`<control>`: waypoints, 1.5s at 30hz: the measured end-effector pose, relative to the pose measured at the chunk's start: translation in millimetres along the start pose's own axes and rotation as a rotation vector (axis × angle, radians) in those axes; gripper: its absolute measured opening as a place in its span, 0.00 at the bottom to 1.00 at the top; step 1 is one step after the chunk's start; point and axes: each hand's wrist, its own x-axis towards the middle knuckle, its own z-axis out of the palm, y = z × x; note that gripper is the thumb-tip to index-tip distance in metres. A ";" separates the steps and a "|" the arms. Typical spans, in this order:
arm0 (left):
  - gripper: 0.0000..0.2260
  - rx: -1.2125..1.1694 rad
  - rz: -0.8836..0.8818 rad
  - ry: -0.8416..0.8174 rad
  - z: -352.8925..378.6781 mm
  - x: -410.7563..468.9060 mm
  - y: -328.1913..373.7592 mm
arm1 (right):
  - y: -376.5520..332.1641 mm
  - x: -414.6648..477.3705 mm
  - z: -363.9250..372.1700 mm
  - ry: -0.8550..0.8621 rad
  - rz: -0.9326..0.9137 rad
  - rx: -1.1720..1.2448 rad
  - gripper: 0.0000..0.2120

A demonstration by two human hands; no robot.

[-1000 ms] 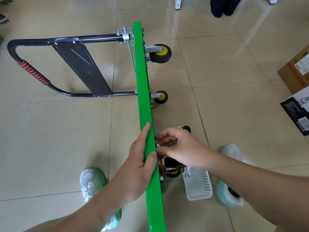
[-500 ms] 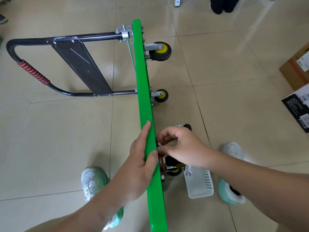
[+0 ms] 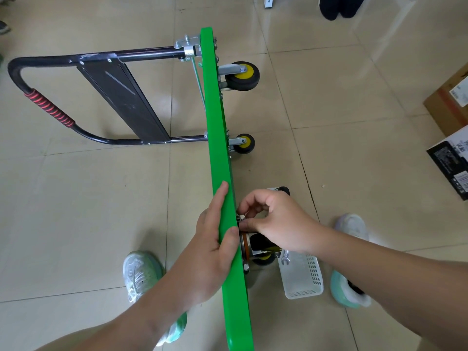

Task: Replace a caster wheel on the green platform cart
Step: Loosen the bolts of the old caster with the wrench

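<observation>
The green platform cart stands on its long edge on the tiled floor, its black handle folded out to the left. Two yellow-hubbed casters, the far one and the middle one, stick out on the right. My left hand grips the platform's upper edge, fingers over the left face and thumb on the right. My right hand pinches a small fastener at the mounting plate of the near caster, which is mostly hidden beneath it.
A white slotted basket with a wrench on its rim lies on the floor below the near caster. My shoes, left and right, flank the cart. Cardboard boxes sit at the right edge.
My right hand's fingers have shifted slightly at the fastener by the near caster. My left hand keeps its grip on the platform edge.
</observation>
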 end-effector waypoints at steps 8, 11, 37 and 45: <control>0.31 0.002 0.027 0.007 0.0 -1.0 3.6 | 10.2 -11.8 -29.4 0.132 0.031 0.004 0.12; 0.31 -0.009 0.010 0.005 -0.3 -0.2 2.1 | 29.0 -24.0 -49.9 0.275 0.127 -0.015 0.10; 0.30 0.053 -0.005 -0.004 -2.0 0.4 4.6 | 93.3 -23.1 -68.6 0.213 0.474 -0.121 0.03; 0.31 0.050 -0.009 -0.009 -2.5 0.9 2.9 | 15.8 14.8 -46.9 -0.113 0.270 -0.195 0.08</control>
